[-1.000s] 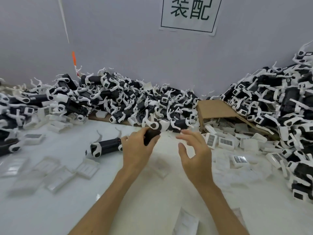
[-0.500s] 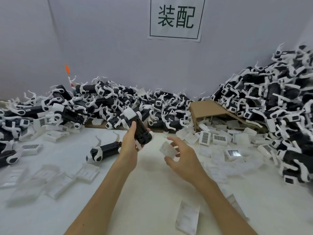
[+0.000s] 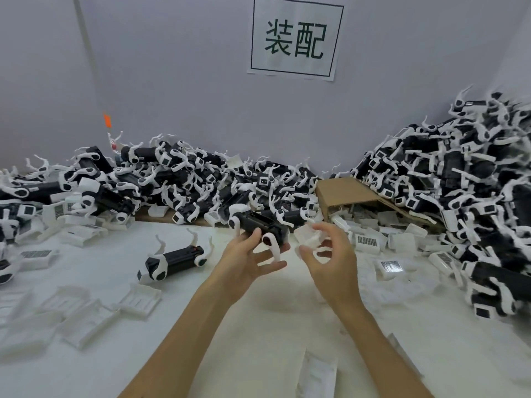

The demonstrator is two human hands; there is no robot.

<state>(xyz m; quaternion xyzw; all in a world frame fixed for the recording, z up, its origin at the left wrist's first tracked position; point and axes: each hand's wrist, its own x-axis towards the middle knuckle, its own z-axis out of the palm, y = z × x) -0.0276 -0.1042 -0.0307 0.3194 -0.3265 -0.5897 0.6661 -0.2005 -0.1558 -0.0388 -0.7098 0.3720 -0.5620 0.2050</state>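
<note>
My left hand (image 3: pixel 247 261) holds a black cartridge-like part with white clip arms (image 3: pixel 263 225) above the white table, thumb and fingers around its near side. My right hand (image 3: pixel 330 262) pinches a small white plastic cap (image 3: pixel 309 237) just to the right of that part, the two almost touching. Another black part with white arms (image 3: pixel 175 259) lies alone on the table to the left of my left hand.
Heaps of the same black-and-white parts run along the back wall (image 3: pixel 186 185) and up the right side (image 3: pixel 459 182). A tipped cardboard box (image 3: pixel 344 193) spills white caps with barcode labels (image 3: pixel 367 241). Clear plastic trays (image 3: pixel 86 314) lie at the left.
My left hand has turned the black part from upright to lying sideways. My right hand has lifted the white cap up close to its right end.
</note>
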